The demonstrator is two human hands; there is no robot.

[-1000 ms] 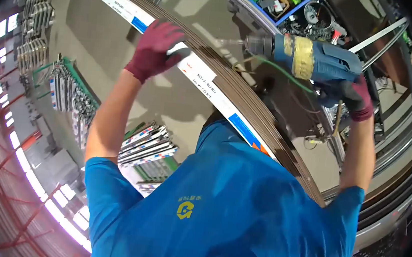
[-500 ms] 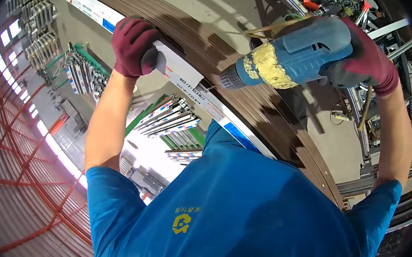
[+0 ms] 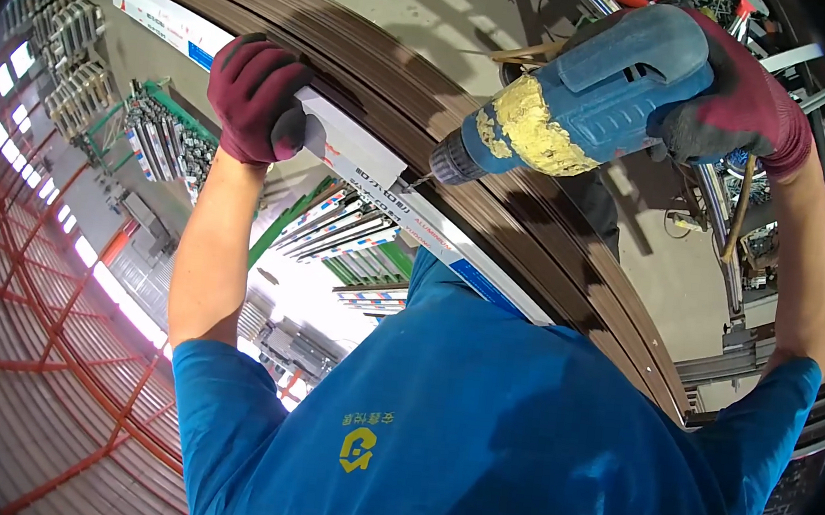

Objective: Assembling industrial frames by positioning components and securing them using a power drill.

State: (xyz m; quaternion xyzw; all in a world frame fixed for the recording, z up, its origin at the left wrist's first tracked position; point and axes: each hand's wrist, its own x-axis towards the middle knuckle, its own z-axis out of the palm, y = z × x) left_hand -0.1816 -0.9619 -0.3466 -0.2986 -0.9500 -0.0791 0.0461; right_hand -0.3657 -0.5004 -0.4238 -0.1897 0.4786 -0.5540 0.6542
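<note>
Working at the edge of the brown frame (image 3: 352, 65), the right hand (image 3: 734, 115) grips firmly the drill (image 3: 589, 105); the left hand (image 3: 256, 100) curls closed over a pale strip (image 3: 355, 139) there. Drilling seems in progress; whether any hole is finished, I cannot tell.

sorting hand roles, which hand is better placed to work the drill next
Right hand, likely: it holds the blue drill, bit pointed at the brown frame near its white edge. The left hand is curled over that edge, seemingly steadying it.

Fisheye view from the person's head; steeply downward; blue shirt (image 3: 496, 417) close below, brown frame (image 3: 609, 298) farther off
</note>
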